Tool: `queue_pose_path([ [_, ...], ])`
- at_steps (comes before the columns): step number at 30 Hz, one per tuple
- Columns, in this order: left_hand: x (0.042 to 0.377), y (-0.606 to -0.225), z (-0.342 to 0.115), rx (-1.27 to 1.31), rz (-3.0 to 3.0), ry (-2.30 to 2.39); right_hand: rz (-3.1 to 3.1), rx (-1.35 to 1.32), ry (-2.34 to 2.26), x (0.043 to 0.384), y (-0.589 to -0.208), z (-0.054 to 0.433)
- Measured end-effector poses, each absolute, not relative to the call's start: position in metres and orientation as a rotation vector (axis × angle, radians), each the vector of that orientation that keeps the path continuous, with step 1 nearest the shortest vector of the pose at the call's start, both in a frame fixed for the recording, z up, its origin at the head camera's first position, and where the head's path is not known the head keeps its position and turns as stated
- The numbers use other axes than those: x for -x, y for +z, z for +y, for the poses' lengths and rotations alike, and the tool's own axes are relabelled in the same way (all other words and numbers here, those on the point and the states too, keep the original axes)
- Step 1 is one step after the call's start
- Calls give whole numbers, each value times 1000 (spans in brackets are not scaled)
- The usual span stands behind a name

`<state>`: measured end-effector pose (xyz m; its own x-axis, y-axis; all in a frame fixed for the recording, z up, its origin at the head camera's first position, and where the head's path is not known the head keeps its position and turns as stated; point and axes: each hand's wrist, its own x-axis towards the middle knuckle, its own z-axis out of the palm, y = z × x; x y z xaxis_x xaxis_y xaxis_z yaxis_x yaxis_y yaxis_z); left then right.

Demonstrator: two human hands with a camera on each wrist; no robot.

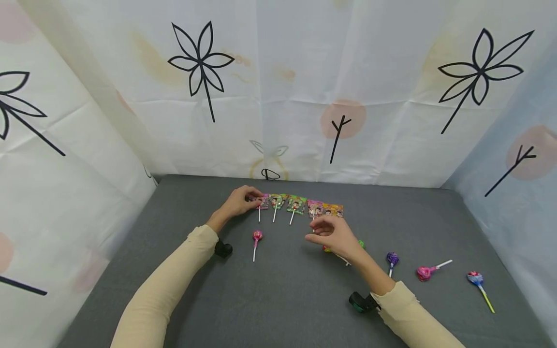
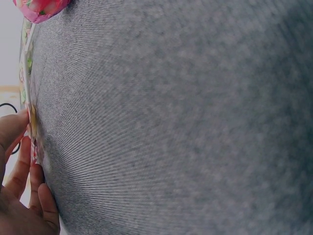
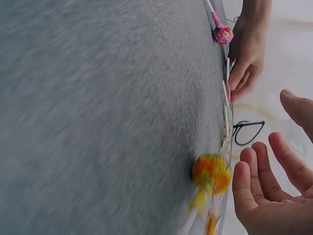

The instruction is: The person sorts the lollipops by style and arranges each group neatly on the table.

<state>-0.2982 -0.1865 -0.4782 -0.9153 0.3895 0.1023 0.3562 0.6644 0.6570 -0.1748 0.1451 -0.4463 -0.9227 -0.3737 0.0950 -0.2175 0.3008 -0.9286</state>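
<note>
At the left end of a row of flat wrapped lollipops, my left hand (image 1: 240, 201) pinches a pink flat-packed lollipop (image 1: 264, 202). In the left wrist view its thumb and fingers lie on either side of the thin packet (image 2: 33, 147). To the right in the row come two green packets (image 1: 296, 205), a pink one (image 1: 315, 209) and an orange one (image 1: 333, 210). My right hand (image 1: 334, 235) hovers near the row's right end, fingers loosely bent and holding nothing. Below it lies a yellow-orange ball lollipop (image 3: 211, 172), partly hidden in the head view.
A pink ball lollipop (image 1: 257, 235) lies in front of the row. A green one (image 1: 361, 244), a purple one (image 1: 392, 258), another pink one (image 1: 424, 273) and a blue-red one (image 1: 475, 278) lie to the right. Patterned cloth walls (image 1: 296, 58) enclose the grey table (image 1: 270, 309).
</note>
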Motion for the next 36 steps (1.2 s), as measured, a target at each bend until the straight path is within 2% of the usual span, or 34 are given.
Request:
queue_pose_path([
  [19, 297, -477, -185, -622, 2827, 1073, 2398, 475, -1620, 162, -452, 179],
  [36, 299, -478, -186, -639, 2829, 1066, 2467, 532, -1552, 162, -467, 188],
])
